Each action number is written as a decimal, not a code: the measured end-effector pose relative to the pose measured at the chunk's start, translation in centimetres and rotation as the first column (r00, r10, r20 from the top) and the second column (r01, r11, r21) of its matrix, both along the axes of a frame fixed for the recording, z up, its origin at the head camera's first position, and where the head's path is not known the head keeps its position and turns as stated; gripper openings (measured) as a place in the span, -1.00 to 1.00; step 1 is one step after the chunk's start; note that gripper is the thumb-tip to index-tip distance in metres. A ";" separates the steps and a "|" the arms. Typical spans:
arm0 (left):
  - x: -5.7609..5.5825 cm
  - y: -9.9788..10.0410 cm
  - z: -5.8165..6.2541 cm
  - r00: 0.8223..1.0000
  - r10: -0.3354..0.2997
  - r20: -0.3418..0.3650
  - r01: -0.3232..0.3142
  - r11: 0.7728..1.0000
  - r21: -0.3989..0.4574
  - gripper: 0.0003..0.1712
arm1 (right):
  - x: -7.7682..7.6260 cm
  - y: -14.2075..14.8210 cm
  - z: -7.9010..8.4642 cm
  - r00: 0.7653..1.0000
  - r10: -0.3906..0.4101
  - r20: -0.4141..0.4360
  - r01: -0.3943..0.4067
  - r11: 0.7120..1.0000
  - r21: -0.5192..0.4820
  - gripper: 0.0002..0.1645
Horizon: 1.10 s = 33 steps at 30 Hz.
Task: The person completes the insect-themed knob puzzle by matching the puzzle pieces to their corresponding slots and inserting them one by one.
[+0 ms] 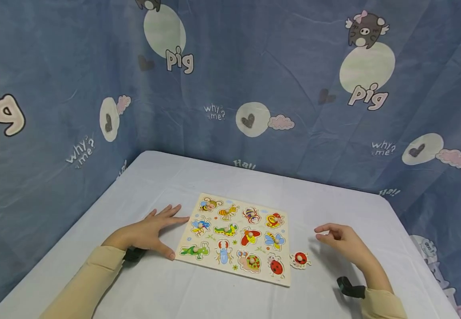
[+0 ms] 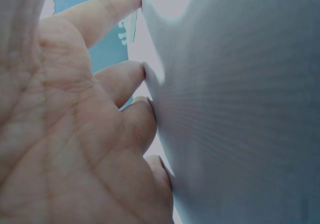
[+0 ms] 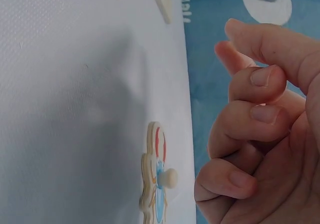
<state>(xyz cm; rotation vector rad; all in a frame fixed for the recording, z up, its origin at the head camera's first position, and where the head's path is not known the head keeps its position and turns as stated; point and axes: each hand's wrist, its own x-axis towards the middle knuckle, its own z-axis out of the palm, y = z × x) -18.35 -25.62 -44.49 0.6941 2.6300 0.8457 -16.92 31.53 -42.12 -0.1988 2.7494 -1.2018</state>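
Observation:
A wooden insect puzzle board (image 1: pixel 234 243) lies flat on the table. My left hand (image 1: pixel 150 232) rests with spread fingers along its left edge; thumb and index finger reach the edge. In the left wrist view the left fingertips (image 2: pixel 135 77) press on the white cloth. Beside the board's right edge lies a ladybug piece (image 1: pixel 300 260) with a knob. My right hand (image 1: pixel 343 241) hovers to the right of that piece, fingers loosely bent, nothing held. Below the right fingers (image 3: pixel 250 124), a knobbed stag beetle piece (image 3: pixel 159 176) lies on the cloth in the right wrist view.
A white cloth (image 1: pixel 142 292) covers the table. Two more pieces, partly cut off, show at the top of the right wrist view, one of them pale and pointed (image 3: pixel 161 2). Blue patterned curtains (image 1: pixel 294 66) hang behind and beside the table.

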 end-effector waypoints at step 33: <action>0.4 0.4 0.7 1.000 0.013 -0.001 -0.013 1.000 -0.010 0.29 | 0.8 3.3 -2.1 0.987 -0.160 0.016 0.158 0.984 0.080 -0.53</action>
